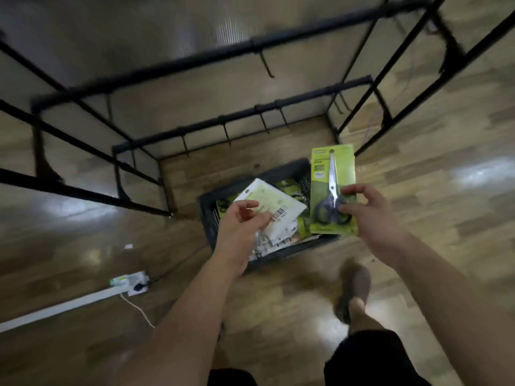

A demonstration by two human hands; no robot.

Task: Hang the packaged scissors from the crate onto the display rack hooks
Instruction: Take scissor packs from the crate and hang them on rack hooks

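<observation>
A dark crate (207, 213) sits on the wooden floor, holding several green scissor packages. My right hand (370, 215) pinches one green packaged pair of scissors (333, 174) by its lower part, face up, above the crate's right side. My left hand (239, 227) holds a second package (274, 203) with its white back and barcode showing, over the crate's middle. The black display rack (242, 118) stands beyond the crate, its lower bar carrying several bare hooks (225, 132).
A white power strip (133, 281) with a cable and a white floor trunking (64, 305) lie at the lower left. My foot in a brown shoe (354, 288) stands just right of the crate's near edge. Rack frame bars cross the left side.
</observation>
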